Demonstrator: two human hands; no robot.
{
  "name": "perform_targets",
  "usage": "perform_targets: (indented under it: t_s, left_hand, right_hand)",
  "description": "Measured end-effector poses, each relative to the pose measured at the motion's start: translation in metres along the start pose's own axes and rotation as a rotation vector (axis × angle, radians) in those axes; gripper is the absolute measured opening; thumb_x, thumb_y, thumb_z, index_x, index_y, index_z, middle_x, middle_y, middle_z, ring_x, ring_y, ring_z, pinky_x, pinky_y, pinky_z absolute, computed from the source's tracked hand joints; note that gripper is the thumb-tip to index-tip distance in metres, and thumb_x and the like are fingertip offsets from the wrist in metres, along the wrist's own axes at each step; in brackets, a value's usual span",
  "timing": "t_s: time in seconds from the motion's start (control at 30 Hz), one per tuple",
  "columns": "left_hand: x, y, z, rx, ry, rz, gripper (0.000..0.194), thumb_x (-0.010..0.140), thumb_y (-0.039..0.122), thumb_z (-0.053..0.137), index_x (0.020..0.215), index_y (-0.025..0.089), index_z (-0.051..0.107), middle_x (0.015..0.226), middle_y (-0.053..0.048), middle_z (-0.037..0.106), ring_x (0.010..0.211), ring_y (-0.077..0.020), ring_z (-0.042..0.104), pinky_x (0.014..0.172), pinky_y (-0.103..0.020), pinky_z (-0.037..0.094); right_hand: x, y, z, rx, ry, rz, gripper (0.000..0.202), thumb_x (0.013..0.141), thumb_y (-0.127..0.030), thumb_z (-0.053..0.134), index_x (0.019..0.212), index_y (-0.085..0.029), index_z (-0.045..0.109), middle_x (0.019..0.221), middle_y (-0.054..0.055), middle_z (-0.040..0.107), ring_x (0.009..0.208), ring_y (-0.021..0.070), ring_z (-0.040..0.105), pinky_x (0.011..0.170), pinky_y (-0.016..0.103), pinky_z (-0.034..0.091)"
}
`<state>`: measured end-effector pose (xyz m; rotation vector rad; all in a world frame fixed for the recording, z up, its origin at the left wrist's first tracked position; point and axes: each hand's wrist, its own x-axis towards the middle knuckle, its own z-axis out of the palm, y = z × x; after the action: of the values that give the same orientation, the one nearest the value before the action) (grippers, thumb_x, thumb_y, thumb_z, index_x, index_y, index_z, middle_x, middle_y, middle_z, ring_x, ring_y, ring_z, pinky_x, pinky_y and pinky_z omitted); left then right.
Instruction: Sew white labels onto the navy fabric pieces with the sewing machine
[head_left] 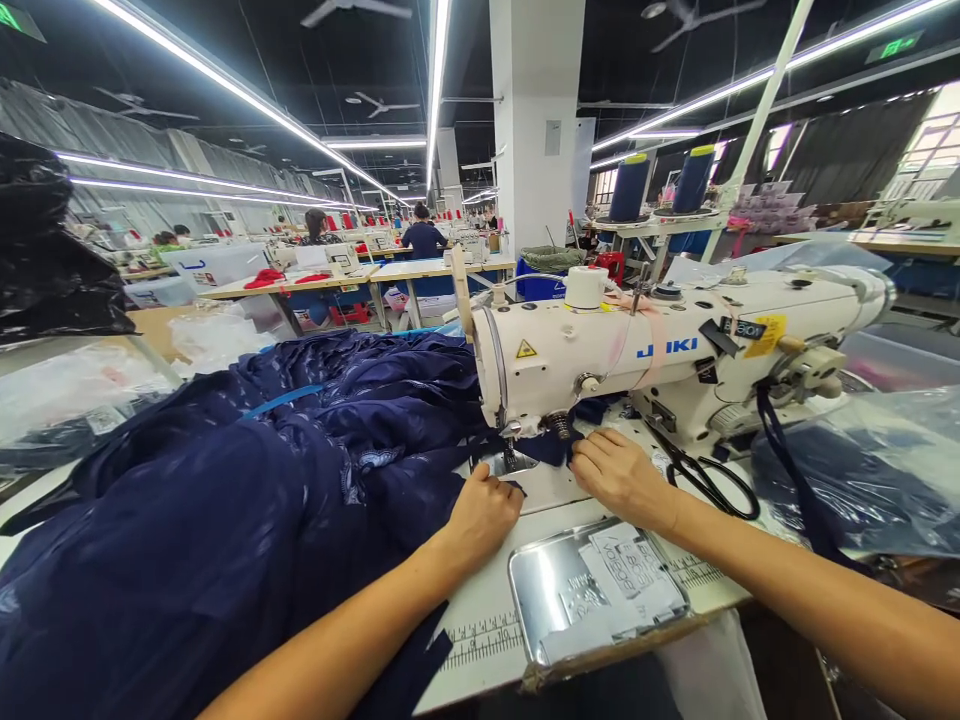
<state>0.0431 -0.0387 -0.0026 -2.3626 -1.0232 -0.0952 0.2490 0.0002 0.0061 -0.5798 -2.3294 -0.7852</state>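
Observation:
A white sewing machine [585, 345] stands across the table, with its needle area above a metal plate [517, 458]. My left hand [486, 505] is closed on navy fabric just in front of the presser foot. To the right of the needle area, my right hand [615, 470] pinches another part of navy fabric [551, 448], which runs under the machine head. A large heap of navy fabric [247, 500] spreads over the left of the table.
A metal tray [544, 590] holding white labels lies at the front edge. Black scissors [712, 480] rest right of my right hand. Plastic-wrapped navy cloth [847, 470] lies far right. People sit at tables behind.

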Motion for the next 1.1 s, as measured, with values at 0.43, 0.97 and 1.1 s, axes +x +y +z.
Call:
perform_targets:
  t_s: [0.43, 0.97, 1.1]
  left_hand:
    - [-0.008, -0.007, 0.005, 0.072, 0.276, 0.061, 0.028, 0.083, 0.003, 0.034, 0.070, 0.010, 0.057, 0.050, -0.001, 0.056, 0.046, -0.0139, 0.052, 0.056, -0.029, 0.033]
    - [-0.002, -0.001, 0.007, 0.124, 0.298, 0.136, 0.031, 0.081, 0.000, 0.031, 0.075, 0.005, 0.061, 0.049, -0.003, 0.055, 0.046, -0.0147, 0.051, 0.053, -0.030, 0.033]
    - [-0.001, -0.001, 0.005, 0.101, 0.271, 0.122, 0.028, 0.079, 0.000, 0.035, 0.070, 0.007, 0.060, 0.049, -0.003, 0.055, 0.046, -0.0152, 0.051, 0.052, -0.030, 0.032]
  right_hand:
    - [0.036, -0.025, 0.025, 0.354, -0.710, 0.376, 0.018, 0.085, -0.016, 0.042, 0.088, -0.010, 0.058, 0.095, 0.010, 0.056, 0.085, 0.0200, 0.052, 0.071, 0.030, 0.038]
    - [0.046, -0.025, 0.025, 0.490, -0.724, 0.476, 0.020, 0.086, -0.014, 0.040, 0.085, -0.010, 0.060, 0.091, 0.010, 0.058, 0.082, 0.0175, 0.055, 0.073, 0.027, 0.039]
    - [0.040, -0.022, 0.028, 0.609, -0.645, 0.507, 0.018, 0.085, -0.017, 0.045, 0.079, -0.011, 0.061, 0.087, 0.008, 0.058, 0.079, 0.0163, 0.054, 0.071, 0.027, 0.040]
